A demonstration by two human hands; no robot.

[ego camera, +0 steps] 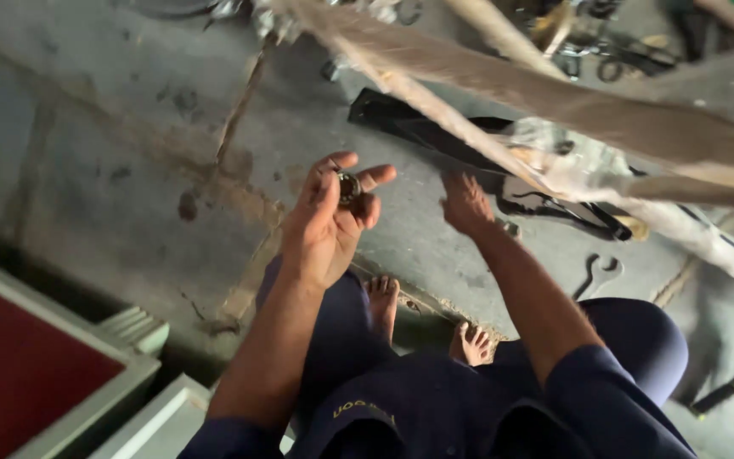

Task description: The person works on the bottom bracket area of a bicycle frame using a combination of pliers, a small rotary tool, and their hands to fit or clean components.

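— Left hand (326, 223) is up in front, fingers curled round a small round dark metal ring part (349, 187), pinched between thumb and fingertips, clear above the grey concrete floor (112, 161).

— And the right hand (466, 204)?

— Reaching forward, fingers spread loosely, nothing in it, near the black flat metal bracket (418, 127) and the blurred pale wooden bars (605, 110).

— Advice for the grip?

— I'd say keep that ring held by its rim, turned toward the light. A loose pinch and it would likely drop by the bare feet (384, 297). A grey open-ended spanner (595, 274) lies on the floor, well apart to the right.
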